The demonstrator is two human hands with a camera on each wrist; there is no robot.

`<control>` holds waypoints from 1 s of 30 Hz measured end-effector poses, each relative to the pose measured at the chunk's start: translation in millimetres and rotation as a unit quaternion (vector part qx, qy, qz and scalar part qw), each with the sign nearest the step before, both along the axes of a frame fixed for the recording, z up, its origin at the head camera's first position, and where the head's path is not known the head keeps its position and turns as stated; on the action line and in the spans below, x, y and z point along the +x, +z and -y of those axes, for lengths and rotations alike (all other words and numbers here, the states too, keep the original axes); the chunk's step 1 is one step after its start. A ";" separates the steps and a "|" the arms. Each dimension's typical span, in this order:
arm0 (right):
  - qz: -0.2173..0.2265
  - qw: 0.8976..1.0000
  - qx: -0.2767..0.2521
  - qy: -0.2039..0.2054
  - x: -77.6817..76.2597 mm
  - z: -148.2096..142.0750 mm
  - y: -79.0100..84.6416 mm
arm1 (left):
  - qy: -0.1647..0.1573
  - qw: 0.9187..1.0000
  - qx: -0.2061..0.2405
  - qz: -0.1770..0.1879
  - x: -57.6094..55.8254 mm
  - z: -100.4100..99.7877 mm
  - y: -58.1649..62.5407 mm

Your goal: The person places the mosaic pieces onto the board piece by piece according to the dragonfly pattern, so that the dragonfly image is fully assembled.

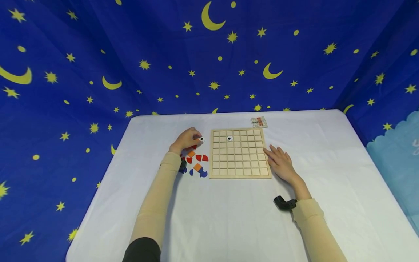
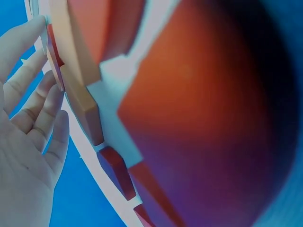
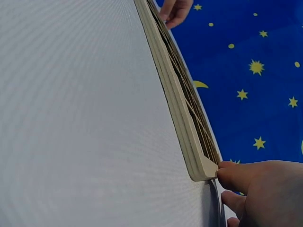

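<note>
At the left of the board, my left hand [image 1: 186, 140] pinches a white disc with a black dot [image 1: 202, 139] between thumb and index finger. Its other fingers spread loosely beside the pieces in the left wrist view. Red quarter-circle pieces [image 1: 205, 158], orange squares [image 1: 198, 167] and blue rounded pieces [image 1: 203, 174] lie scattered below that hand. A second dotted disc [image 1: 230, 138] sits in a top-row-area cell of the wooden grid board [image 1: 240, 177]. My right hand [image 1: 279, 163] rests by the board's right edge, fingers extended, fingertips at the frame.
A small printed card [image 1: 259, 122] with a coloured grid lies behind the board's upper right corner. The white-covered table [image 1: 229, 218] meets a blue star-and-moon cloth [image 1: 183, 47] at its back and left edges. A black wrist device [image 1: 284, 203] hangs by my right cuff.
</note>
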State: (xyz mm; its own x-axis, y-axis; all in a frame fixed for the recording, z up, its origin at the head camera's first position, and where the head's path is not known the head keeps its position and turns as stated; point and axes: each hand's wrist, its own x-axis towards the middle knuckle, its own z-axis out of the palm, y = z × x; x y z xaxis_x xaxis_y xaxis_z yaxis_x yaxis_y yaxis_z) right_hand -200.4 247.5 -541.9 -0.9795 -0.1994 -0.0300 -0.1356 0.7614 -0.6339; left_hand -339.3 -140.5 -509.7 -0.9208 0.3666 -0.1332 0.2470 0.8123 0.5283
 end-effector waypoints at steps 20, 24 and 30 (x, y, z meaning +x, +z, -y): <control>-0.001 1.000 0.002 0.001 1.2 -3.2 0.6 | -0.055 0.991 0.013 -0.123 9.5 -14.7 12.8; -0.003 1.000 -0.002 0.003 1.2 -2.7 0.0 | -0.054 0.990 0.005 -0.130 9.4 -20.0 16.6; -0.008 1.000 -0.005 0.003 -0.4 -1.1 -0.9 | -0.068 0.985 0.013 -0.155 8.5 -30.0 23.3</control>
State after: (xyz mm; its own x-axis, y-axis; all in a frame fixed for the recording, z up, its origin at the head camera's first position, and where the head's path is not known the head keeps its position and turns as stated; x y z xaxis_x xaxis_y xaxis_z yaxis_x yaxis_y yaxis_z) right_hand -200.8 248.7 -542.7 -0.9786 -0.2053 -0.0125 -0.1500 0.7539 -0.6396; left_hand -330.8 -110.4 -486.3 -0.8579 0.4888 0.1581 0.5055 0.7483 0.4295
